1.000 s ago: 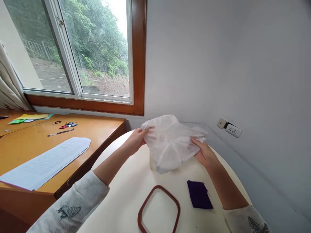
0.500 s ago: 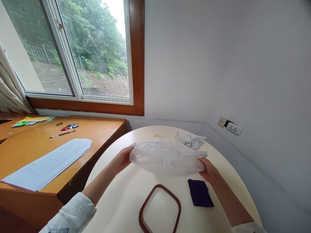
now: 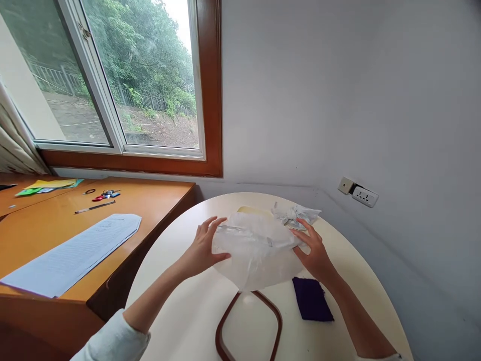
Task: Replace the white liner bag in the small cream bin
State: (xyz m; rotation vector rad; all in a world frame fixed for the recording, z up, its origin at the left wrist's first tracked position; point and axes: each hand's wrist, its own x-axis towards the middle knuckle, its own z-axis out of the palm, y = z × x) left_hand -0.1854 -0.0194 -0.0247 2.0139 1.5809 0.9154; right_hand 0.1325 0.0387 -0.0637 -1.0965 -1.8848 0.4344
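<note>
A translucent white plastic sheet or bag, crumpled and folded, lies over the middle of the round table, its near edge just covering the top of a reddish-brown squarish frame. At the plastic's left side is my left hand, open with thumb and fingers spread. My right hand is at its right side, fingers likewise apart. Whether the fingertips touch the plastic is hard to tell. Below my right hand lies a folded dark purple cloth.
Behind the plastic are a crumpled clear bag and a partly covered yellowish item. The cream round table stands beside a wooden desk with papers, a pen and keys. Wall sockets are at right.
Both hands have let go of the plastic's ends and spread their fingers, moving inward. The plastic has dropped lower and nearer, now overlapping the frame's far corner.
</note>
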